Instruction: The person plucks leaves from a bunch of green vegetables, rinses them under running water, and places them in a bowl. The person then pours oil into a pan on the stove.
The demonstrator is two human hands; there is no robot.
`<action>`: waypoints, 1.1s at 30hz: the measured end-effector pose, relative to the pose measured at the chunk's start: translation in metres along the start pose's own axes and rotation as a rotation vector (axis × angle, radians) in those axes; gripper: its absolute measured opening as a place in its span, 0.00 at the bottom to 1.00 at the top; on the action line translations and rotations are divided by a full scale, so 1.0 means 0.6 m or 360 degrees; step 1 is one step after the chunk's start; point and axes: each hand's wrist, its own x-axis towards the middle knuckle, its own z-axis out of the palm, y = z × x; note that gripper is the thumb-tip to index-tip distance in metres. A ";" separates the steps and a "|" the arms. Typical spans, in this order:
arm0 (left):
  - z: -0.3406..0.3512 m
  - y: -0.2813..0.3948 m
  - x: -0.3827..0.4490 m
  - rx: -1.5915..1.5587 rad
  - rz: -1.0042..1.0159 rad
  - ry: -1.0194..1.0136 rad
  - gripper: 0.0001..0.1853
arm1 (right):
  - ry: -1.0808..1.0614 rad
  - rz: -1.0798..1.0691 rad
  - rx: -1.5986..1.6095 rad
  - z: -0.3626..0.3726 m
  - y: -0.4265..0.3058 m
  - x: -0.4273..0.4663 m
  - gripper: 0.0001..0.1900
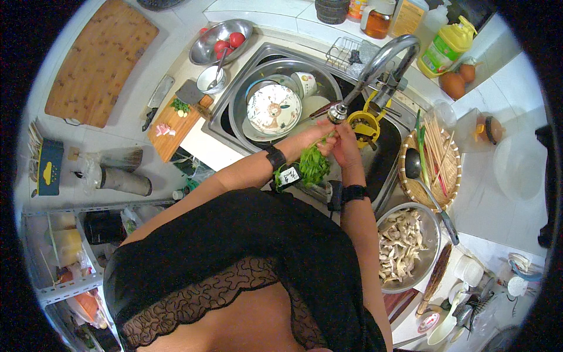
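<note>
Both hands meet just below the spout of the chrome faucet, over the sink. My left hand is closed around the stems of a bunch of leafy green herbs, whose leaves hang down toward my body. My right hand touches the stem ends from the other side; its fingers are partly hidden. Left of the hands, a large steel basin holds a patterned bowl, a cup and other dishes. A yellow strainer stands just right of the faucet head.
At left lie a small cutting board with chopped food and a knife. A steel bowl of tomatoes stands behind. On the right are a woven basket with chopsticks and a ladle, and a bowl of mushrooms.
</note>
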 end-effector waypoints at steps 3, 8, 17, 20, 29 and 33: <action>0.020 -0.011 -0.002 0.0446 0.0202 0.0147 0.13 | 0.0106 0.0108 -0.0432 -0.021 -0.003 0.014 0.18; 0.005 -0.021 0.009 0.0553 0.0220 0.0251 0.16 | 0.0304 0.0082 0.0120 0.005 0.001 0.025 0.13; 0.024 -0.023 0.012 0.0759 0.0288 0.0572 0.15 | 0.0434 0.0006 -0.0153 0.005 0.001 0.033 0.10; 0.008 -0.029 0.027 0.0601 0.0399 0.0572 0.15 | 0.0381 0.0211 -0.0156 0.001 -0.009 0.032 0.15; -0.060 0.027 0.044 -0.0261 0.0443 0.0218 0.13 | 0.0105 0.0042 -0.0891 0.000 0.017 -0.043 0.26; -0.019 0.037 0.043 -0.0211 0.0599 0.0247 0.13 | 0.0204 0.0456 -0.0113 -0.027 -0.008 -0.048 0.16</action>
